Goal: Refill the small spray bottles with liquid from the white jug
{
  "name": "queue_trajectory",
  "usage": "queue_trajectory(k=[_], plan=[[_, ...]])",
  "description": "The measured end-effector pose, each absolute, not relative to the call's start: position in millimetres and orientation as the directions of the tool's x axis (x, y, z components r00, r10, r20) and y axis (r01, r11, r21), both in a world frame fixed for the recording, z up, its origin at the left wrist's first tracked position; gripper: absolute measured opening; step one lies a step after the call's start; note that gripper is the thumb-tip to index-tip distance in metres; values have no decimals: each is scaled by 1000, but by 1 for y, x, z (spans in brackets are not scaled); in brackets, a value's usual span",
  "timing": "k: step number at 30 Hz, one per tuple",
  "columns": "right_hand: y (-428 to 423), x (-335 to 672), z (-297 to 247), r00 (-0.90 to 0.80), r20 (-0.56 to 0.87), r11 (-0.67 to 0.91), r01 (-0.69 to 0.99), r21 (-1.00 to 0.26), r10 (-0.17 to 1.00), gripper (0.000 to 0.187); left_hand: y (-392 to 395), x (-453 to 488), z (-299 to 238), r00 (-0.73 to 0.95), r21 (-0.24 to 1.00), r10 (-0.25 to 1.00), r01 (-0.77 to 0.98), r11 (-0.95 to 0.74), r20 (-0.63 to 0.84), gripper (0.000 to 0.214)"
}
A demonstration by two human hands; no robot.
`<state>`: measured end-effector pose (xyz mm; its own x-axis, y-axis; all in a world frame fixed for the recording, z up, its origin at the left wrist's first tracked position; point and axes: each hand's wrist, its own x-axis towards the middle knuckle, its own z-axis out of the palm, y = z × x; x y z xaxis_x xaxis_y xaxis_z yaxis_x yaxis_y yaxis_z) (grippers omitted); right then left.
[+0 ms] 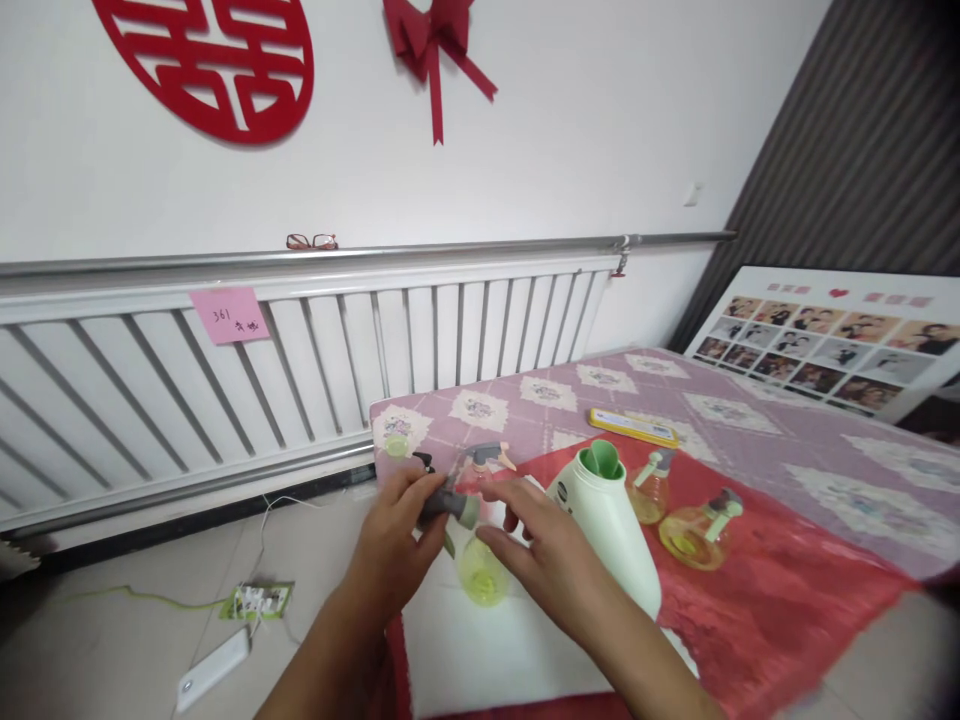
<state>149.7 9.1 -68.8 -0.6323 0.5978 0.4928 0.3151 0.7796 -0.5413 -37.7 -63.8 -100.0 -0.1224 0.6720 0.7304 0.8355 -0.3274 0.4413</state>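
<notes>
My left hand [401, 540] is closed around a grey spray head [442, 502] with a pale green collar, held sideways. My right hand [536, 540] hovers beside that collar, thumb and index finger apart. Below and between the hands is a clear spray bottle [482, 575] with yellow liquid; its neck is partly hidden. Just behind the hands stands another bottle with a grey and peach spray head [489, 455]. A large pale green jug [611, 535] with a green mouth is at the right of my right hand.
Two spray bottles with yellow liquid, one upright [651, 495] and one nearer [697, 535], are on a red cloth [787, 600]. A yellow-edged flat case [634, 427] lies behind them. A white radiator [442, 340] runs along the wall. Cables and a power strip [257, 600] lie on the floor.
</notes>
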Motion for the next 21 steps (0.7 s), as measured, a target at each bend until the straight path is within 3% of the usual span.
queue_trajectory(k=[4,8,10,13,16,18,21], plan=[[18,146,-46,-691,422,784,354,-509,587,32,-50,-33,-70,38,300,623,852,-428,781,38],[24,147,-33,-709,365,769,398,-499,604,13,-41,-31,-55,162,220,638,852,-476,753,37],[28,147,-31,-686,368,753,416,-510,628,6,-39,-32,-53,135,246,628,842,-481,766,38],[37,151,-31,-578,396,686,462,-562,714,13,-41,-41,-63,-139,459,583,767,-448,800,54],[46,155,-38,-428,429,599,447,-665,795,22,-44,-50,-99,-443,767,645,511,-389,623,66],[50,155,-45,-374,440,568,384,-728,816,22,-44,-49,-138,-490,890,761,383,-250,424,63],[53,148,-61,-332,439,534,297,-792,835,23,-40,-32,-203,-441,916,848,383,-118,294,69]])
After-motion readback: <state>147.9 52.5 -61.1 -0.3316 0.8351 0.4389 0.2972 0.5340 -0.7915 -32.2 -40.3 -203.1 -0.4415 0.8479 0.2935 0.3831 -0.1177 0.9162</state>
